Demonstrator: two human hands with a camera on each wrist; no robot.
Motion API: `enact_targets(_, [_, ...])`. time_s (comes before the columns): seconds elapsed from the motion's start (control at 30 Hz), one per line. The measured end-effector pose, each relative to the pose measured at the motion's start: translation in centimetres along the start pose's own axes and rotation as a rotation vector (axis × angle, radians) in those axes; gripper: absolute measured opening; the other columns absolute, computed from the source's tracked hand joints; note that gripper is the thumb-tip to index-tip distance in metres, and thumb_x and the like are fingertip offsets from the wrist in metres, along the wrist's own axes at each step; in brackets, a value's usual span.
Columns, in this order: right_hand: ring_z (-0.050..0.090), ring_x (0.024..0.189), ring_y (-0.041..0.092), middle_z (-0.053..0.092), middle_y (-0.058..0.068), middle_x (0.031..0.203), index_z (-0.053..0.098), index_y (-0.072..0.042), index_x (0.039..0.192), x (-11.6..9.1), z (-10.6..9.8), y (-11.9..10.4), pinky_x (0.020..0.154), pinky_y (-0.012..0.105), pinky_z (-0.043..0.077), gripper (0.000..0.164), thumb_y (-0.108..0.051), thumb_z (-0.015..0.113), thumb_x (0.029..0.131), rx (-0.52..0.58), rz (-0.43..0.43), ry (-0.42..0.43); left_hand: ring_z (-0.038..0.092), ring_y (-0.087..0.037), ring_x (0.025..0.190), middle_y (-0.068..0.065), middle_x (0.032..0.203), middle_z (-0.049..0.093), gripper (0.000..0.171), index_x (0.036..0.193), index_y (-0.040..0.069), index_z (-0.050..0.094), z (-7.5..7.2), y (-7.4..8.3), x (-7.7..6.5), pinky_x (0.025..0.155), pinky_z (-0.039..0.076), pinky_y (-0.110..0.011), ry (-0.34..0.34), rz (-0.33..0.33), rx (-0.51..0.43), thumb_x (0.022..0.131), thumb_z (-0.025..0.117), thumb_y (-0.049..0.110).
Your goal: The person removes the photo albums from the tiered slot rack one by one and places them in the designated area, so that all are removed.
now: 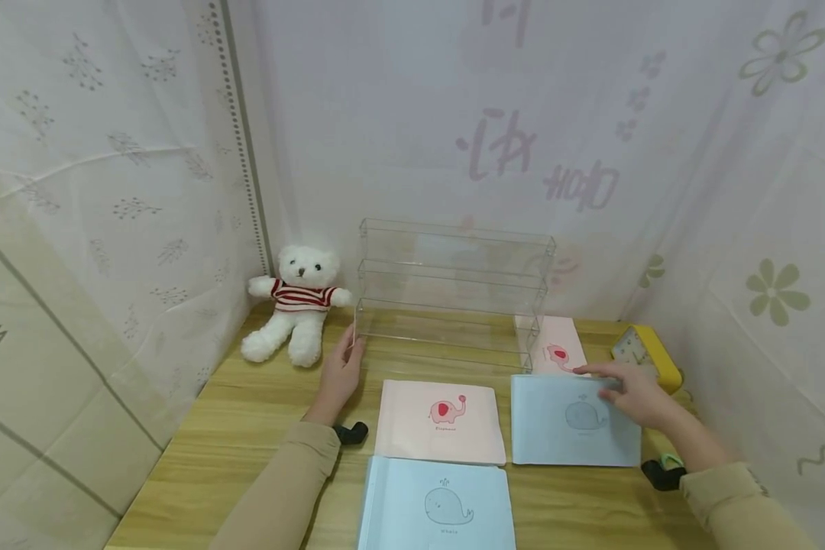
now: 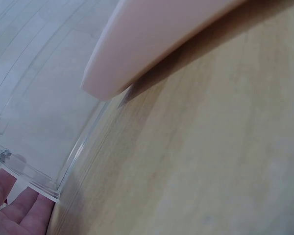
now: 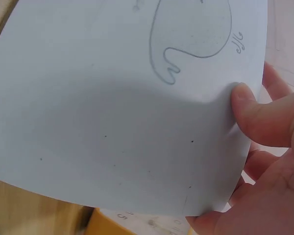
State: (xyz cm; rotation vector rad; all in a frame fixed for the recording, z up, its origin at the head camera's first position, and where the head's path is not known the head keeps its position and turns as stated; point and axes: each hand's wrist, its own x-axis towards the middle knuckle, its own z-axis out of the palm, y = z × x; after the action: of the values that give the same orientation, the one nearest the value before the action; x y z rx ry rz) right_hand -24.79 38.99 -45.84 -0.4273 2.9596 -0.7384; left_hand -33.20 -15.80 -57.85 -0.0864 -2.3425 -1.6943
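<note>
My right hand (image 1: pixel 635 393) pinches a light blue album (image 1: pixel 546 428) with a whale drawing by its far edge. In the right wrist view the thumb (image 3: pixel 264 117) lies on the cover and the other fingers are behind it. My left hand (image 1: pixel 342 370) touches the lower left side of a clear acrylic tiered rack (image 1: pixel 447 332), its fingers (image 2: pixel 27 205) against the outside of the panel. Before the rack lies a pink elephant album (image 1: pixel 412 428). Closer to me is another blue whale album (image 1: pixel 399 504). A second pink elephant album (image 1: pixel 553 336) sits at the rack's right end.
A white teddy bear (image 1: pixel 302 298) in a striped sweater sits left of the rack. A yellow clock (image 1: pixel 663 359) stands at the right, beyond the right hand. Printed curtains (image 1: pixel 412 114) hang behind and beside the wooden table (image 1: pixel 206 451).
</note>
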Motion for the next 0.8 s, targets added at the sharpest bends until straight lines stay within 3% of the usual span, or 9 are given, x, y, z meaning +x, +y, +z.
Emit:
enact_targets(0.17, [0.059,0.140,0.057,0.072,0.021,0.146,0.079,-0.023,0.135,0.1,0.9,0.6,0.107,0.080,0.050,0.044,0.004,0.074,0.100,0.002,0.030,-0.017,0.064,-0.044,0.143,-0.021,0.162,0.059,0.059,0.171,0.022,0.043,0.1,0.1,-0.1,0.117,0.051,-0.064,-0.006,-0.008,0.010,0.117,0.052,0.045])
enact_targets(0.4, [0.055,0.141,0.061,0.065,0.029,0.151,0.077,-0.022,0.136,-0.2,2.2,0.9,0.106,0.080,0.050,0.043,0.003,0.073,0.101,-0.005,0.106,-0.074,0.063,-0.044,0.144,-0.022,0.163,0.058,0.058,0.171,0.023,0.042,0.0,0.4,-0.4,0.119,0.050,-0.064,-0.010,-0.018,0.016,0.118,0.051,0.043])
enact_targets(0.57, [0.060,0.134,0.058,0.064,0.032,0.151,0.078,-0.025,0.134,-0.1,3.1,1.0,0.101,0.072,0.056,0.045,0.004,0.071,0.100,-0.041,0.143,-0.087,0.062,-0.043,0.146,-0.018,0.166,0.056,0.058,0.171,0.022,0.042,0.1,0.5,-0.5,0.119,0.050,-0.063,-0.004,-0.014,0.002,0.118,0.052,0.041])
enact_targets(0.8, [0.057,0.138,0.058,0.064,0.031,0.151,0.077,-0.027,0.135,0.1,4.3,1.2,0.110,0.080,0.047,0.046,0.003,0.070,0.101,-0.042,0.188,-0.131,0.063,-0.044,0.144,-0.021,0.164,0.057,0.058,0.170,0.018,0.043,0.1,0.3,-0.2,0.118,0.051,-0.064,-0.001,-0.001,-0.007,0.118,0.053,0.040])
